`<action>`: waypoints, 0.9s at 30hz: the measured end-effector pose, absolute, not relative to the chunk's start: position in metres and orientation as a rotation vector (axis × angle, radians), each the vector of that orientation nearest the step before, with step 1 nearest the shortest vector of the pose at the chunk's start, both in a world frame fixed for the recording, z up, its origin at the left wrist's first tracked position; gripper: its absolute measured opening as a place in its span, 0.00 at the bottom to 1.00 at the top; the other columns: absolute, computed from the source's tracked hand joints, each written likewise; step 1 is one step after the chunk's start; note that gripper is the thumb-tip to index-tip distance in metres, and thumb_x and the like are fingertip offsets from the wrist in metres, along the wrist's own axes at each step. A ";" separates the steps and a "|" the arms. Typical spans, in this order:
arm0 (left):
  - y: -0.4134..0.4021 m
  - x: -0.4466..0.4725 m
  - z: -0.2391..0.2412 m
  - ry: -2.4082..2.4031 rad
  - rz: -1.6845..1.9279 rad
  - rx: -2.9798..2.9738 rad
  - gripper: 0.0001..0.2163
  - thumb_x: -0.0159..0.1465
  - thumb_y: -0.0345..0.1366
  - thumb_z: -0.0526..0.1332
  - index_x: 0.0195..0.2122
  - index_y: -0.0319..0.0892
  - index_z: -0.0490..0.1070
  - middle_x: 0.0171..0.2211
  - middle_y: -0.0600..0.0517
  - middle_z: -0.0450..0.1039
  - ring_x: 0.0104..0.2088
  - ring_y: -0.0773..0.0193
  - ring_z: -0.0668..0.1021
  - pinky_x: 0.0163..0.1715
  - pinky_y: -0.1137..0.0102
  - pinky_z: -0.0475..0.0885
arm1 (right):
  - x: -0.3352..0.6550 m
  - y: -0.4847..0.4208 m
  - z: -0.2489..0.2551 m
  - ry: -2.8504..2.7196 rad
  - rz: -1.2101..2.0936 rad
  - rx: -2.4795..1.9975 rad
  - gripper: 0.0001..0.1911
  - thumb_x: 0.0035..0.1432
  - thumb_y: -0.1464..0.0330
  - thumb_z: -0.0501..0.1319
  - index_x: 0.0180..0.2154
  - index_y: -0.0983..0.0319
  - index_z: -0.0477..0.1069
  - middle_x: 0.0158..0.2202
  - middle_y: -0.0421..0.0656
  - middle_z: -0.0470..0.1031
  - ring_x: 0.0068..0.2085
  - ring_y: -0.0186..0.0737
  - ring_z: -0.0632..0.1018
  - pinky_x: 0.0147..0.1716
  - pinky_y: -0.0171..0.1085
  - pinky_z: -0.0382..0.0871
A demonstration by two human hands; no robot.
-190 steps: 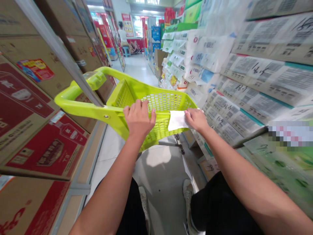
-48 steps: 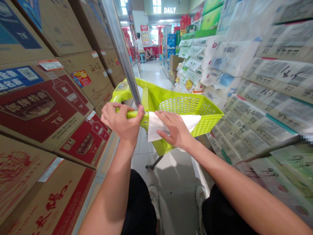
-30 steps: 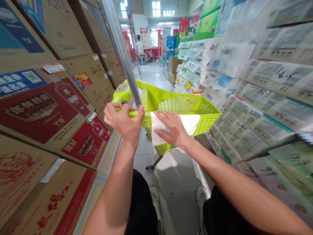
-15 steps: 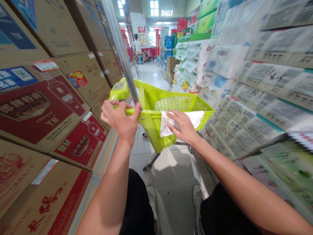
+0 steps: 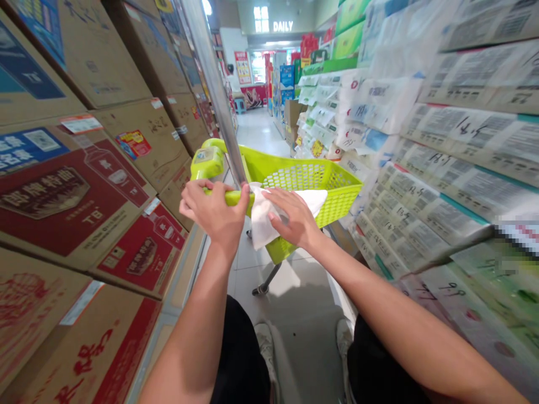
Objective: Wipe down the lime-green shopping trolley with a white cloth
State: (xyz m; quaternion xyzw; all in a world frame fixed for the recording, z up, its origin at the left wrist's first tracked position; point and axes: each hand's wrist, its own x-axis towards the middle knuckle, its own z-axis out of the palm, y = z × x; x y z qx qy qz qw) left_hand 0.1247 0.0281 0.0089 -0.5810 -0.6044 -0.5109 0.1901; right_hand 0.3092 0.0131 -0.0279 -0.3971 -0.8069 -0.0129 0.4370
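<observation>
A lime-green shopping cart [image 5: 341,205] with a perforated basket stands in the aisle in front of me. My left hand [image 5: 217,213] is closed around its green handle bar, beside the base of a metal pole [image 5: 219,101]. Over the rim at the pole's right lies a white cloth [image 5: 261,224]. My right hand [image 5: 293,216] presses this cloth to the cart's near side, its fingers along the rim and the thumb lower down. The cloth hangs below the rim and its other end shows beyond my fingers. Part of the rim is hidden beneath it.
Stacked cardboard cartons [image 5: 113,179] line the left side. White packs [image 5: 446,163] with handwritten prices are piled along the right. Between them the tiled floor [image 5: 261,132] runs back to a blue stool [image 5: 240,105] and further shelves. One cart caster [image 5: 260,290] stands near my shoes.
My right hand has slid left along the rim with the cloth, close to the pole. My left hand still grips the handle. The distant person is now mostly hidden behind the pole and shelves.
</observation>
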 end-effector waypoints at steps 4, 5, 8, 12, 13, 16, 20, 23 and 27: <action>0.029 0.114 0.008 -1.691 -1.478 -1.638 0.17 0.63 0.54 0.65 0.33 0.44 0.74 0.48 0.42 0.66 0.56 0.43 0.68 0.59 0.45 0.56 | 0.339 0.030 -0.043 -1.954 -0.023 -1.099 0.24 0.73 0.57 0.52 0.63 0.57 0.71 0.64 0.46 0.74 0.66 0.48 0.71 0.67 0.52 0.58; 0.028 0.113 0.008 -1.687 -1.489 -1.640 0.17 0.62 0.54 0.66 0.33 0.44 0.74 0.48 0.42 0.66 0.56 0.43 0.68 0.59 0.45 0.56 | 0.347 0.034 -0.048 -1.936 -0.029 -1.144 0.24 0.73 0.56 0.51 0.62 0.57 0.72 0.63 0.46 0.75 0.66 0.49 0.71 0.67 0.53 0.57; 0.025 0.112 0.008 -1.668 -1.513 -1.634 0.17 0.62 0.54 0.66 0.32 0.44 0.74 0.47 0.42 0.67 0.55 0.43 0.68 0.58 0.46 0.56 | 0.362 0.044 -0.062 -1.889 -0.078 -1.238 0.25 0.75 0.56 0.47 0.59 0.58 0.73 0.61 0.47 0.76 0.67 0.51 0.70 0.66 0.56 0.55; 0.021 0.118 0.007 -1.652 -1.556 -1.582 0.15 0.61 0.52 0.68 0.31 0.45 0.73 0.46 0.43 0.67 0.55 0.43 0.69 0.56 0.47 0.58 | 0.354 0.040 -0.066 -1.865 -0.120 -1.272 0.28 0.74 0.52 0.47 0.63 0.59 0.69 0.64 0.50 0.73 0.69 0.55 0.64 0.68 0.59 0.50; 0.020 0.120 0.006 -1.651 -1.570 -1.561 0.15 0.60 0.51 0.68 0.30 0.45 0.73 0.45 0.43 0.67 0.55 0.43 0.69 0.56 0.47 0.58 | 0.346 0.036 -0.063 -1.873 -0.107 -1.255 0.29 0.74 0.51 0.47 0.64 0.59 0.68 0.64 0.50 0.72 0.69 0.55 0.64 0.69 0.59 0.49; 0.019 0.124 0.005 -1.653 -1.588 -1.523 0.15 0.59 0.49 0.68 0.28 0.45 0.70 0.45 0.43 0.66 0.55 0.42 0.68 0.57 0.45 0.57 | 0.316 0.021 -0.045 -1.949 -0.031 -1.098 0.31 0.74 0.51 0.46 0.67 0.61 0.65 0.65 0.52 0.71 0.66 0.53 0.68 0.67 0.57 0.54; 0.022 0.121 0.004 -1.646 -1.596 -1.552 0.15 0.59 0.49 0.68 0.27 0.44 0.69 0.45 0.42 0.65 0.55 0.40 0.67 0.58 0.43 0.55 | 0.283 0.008 -0.020 -1.998 0.036 -0.928 0.32 0.75 0.52 0.44 0.68 0.61 0.64 0.63 0.50 0.72 0.62 0.49 0.70 0.64 0.50 0.61; 0.027 0.113 0.004 -1.632 -1.590 -1.605 0.15 0.59 0.49 0.68 0.27 0.44 0.69 0.45 0.42 0.65 0.55 0.40 0.67 0.58 0.43 0.56 | 0.285 0.014 -0.018 -2.080 0.019 -0.912 0.32 0.76 0.52 0.43 0.69 0.60 0.63 0.62 0.48 0.73 0.61 0.47 0.71 0.62 0.47 0.63; 0.032 0.103 0.002 -1.589 -1.555 -1.581 0.17 0.58 0.53 0.67 0.28 0.45 0.70 0.44 0.42 0.67 0.53 0.42 0.70 0.56 0.45 0.60 | 0.324 0.034 -0.035 -2.075 -0.058 -1.129 0.30 0.76 0.54 0.42 0.65 0.60 0.69 0.59 0.48 0.78 0.57 0.47 0.75 0.57 0.46 0.64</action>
